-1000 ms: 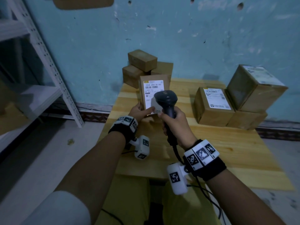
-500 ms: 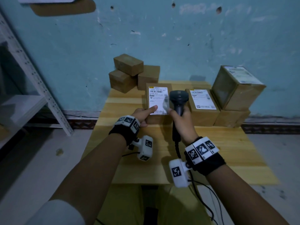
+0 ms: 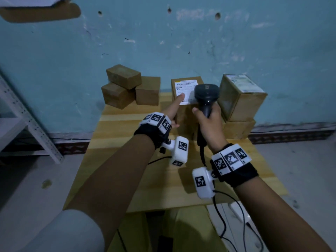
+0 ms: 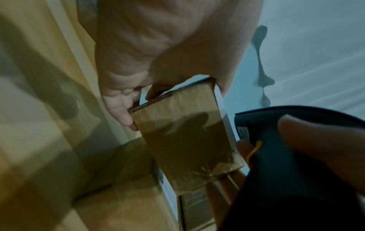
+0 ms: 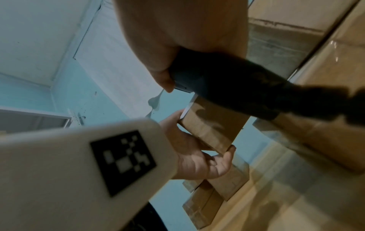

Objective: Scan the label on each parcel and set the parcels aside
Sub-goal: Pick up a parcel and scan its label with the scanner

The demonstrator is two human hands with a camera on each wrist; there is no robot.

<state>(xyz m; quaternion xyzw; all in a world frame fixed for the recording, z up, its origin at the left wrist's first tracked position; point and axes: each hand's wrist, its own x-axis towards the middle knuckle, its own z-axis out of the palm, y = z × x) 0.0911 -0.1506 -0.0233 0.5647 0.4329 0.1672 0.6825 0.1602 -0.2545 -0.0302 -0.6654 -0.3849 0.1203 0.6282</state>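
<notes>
My left hand [image 3: 172, 111] holds a small brown parcel [image 3: 187, 82] upright at the far side of the table, thumb on its white label [image 3: 185, 88], fingers behind it. In the left wrist view the parcel [image 4: 183, 140] hangs just above another box [image 4: 122, 203]. My right hand [image 3: 209, 120] grips a black corded scanner [image 3: 206, 93] by the handle. Its head sits close in front of the label and covers the label's right part. The right wrist view shows the scanner [image 5: 237, 87] over the parcel [image 5: 213, 125] in my left hand [image 5: 197, 159].
Three plain brown boxes [image 3: 127, 88] are stacked at the table's far left corner. A large labelled box [image 3: 241, 99] sits on another box [image 3: 238, 128] at the far right. The wooden table [image 3: 145, 179] stands against a blue wall; a metal shelf [image 3: 18, 115] is on the left.
My left hand has carried the parcel to the right and farther away, up beside the right stack. The scanner hand moved along with it, staying in front of the label.
</notes>
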